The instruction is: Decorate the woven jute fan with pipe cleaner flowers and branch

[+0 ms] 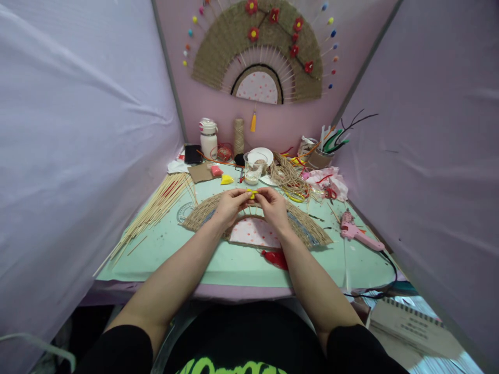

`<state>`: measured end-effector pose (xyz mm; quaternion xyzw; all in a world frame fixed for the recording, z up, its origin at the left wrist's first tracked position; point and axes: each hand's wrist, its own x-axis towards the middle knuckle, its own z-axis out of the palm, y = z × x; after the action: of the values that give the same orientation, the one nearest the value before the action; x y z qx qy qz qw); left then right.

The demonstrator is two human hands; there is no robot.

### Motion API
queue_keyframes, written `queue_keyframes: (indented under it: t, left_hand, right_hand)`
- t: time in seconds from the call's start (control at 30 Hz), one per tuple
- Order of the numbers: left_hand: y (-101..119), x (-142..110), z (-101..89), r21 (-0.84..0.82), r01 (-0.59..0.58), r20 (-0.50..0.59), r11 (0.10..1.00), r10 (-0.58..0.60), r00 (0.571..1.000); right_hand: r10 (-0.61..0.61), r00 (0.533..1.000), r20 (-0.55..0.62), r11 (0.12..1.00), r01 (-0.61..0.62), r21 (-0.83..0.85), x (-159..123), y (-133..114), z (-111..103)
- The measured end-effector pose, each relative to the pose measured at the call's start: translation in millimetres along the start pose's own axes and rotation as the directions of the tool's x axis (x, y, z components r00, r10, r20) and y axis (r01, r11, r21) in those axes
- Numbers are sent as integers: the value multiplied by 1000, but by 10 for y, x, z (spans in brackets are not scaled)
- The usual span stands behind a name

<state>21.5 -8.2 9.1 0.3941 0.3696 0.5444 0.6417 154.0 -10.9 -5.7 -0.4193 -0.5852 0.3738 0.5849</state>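
Note:
Both hands meet above a twine-covered craft fan [312, 228] lying on the table. The fingertips of my left hand [233, 203] and my right hand [273, 205] are pinched together on a small yellow piece [252, 194]. It looks soft, but its material is too small to make out. Beneath the wrists lies the fan's white centre [251, 232] with pink dots. My forearms and hands hide parts of the woven band. A red tassel [276, 258] rests at the fan's lower edge, partly behind my right forearm.
Thin wooden sticks [156, 208] spread along the left. A pink glue gun [360, 234] with a cord lies at right. Behind stand a white bottle [209, 140], a twine roll [239, 136] and a plastic cup [252, 172]. Near them are a yellow packet [226, 179] and loose twine [290, 174].

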Motion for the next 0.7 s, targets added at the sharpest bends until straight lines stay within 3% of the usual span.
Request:
queue_keyframes:
  t: [0.1,0.23,0.4,0.7]
  left_hand:
    - [-9,-2,5,13,-44,-31,999,45,998]
    - [-92,34,-9,75,-88,-46,993,91,995]
    - [-190,86,-21,108,-139,-51,984,145,988]
    - [-206,83,-1,113,-128,-73,985,137,988]
  right_hand:
    - [-35,999,29,997,37,-75,6,-18,-18]
    - [-100,995,-28,979,93,-183,6,-15,-44]
    - [-7,999,-40,996,3,-90,-10,19,-21]
    - [-35,996,-84,995,27,-96,-7,31,1]
